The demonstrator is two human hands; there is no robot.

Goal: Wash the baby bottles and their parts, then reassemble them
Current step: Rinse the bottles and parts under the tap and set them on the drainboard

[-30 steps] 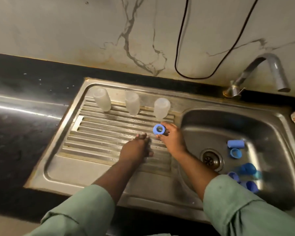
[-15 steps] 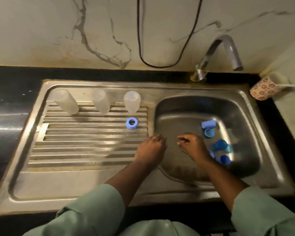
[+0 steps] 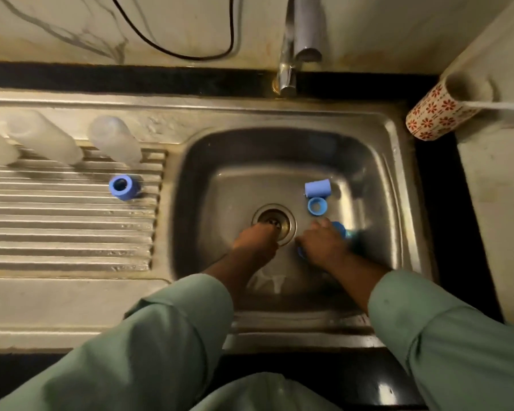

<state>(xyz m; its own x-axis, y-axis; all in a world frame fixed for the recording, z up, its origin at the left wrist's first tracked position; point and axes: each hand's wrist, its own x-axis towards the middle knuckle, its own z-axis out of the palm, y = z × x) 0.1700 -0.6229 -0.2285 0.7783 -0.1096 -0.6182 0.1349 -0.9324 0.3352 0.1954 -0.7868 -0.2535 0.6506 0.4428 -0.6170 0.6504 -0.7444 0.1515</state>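
Three clear bottles [image 3: 116,140] stand mouth-down along the back of the drainboard, with a blue screw ring [image 3: 123,186] lying in front of the rightmost one. In the sink basin [image 3: 208,161] lie a pale blue cap [image 3: 317,187], a blue ring [image 3: 317,206] and more blue parts [image 3: 340,229]. My right hand [image 3: 324,246] is down on those blue parts, covering most of them; its fingertips are hidden and blurred. My left hand [image 3: 255,241] hovers by the drain [image 3: 279,222], loosely curled and holding nothing.
The tap [image 3: 297,40] juts out over the back of the basin. A flowered cup [image 3: 436,114] lies at the right on the dark counter, beside a pale wall block. A black cable [image 3: 172,51] hangs on the back wall.
My right hand set the blue ring on the drainboard, then both hands moved right and down into the basin. My view swung right, over the sink.
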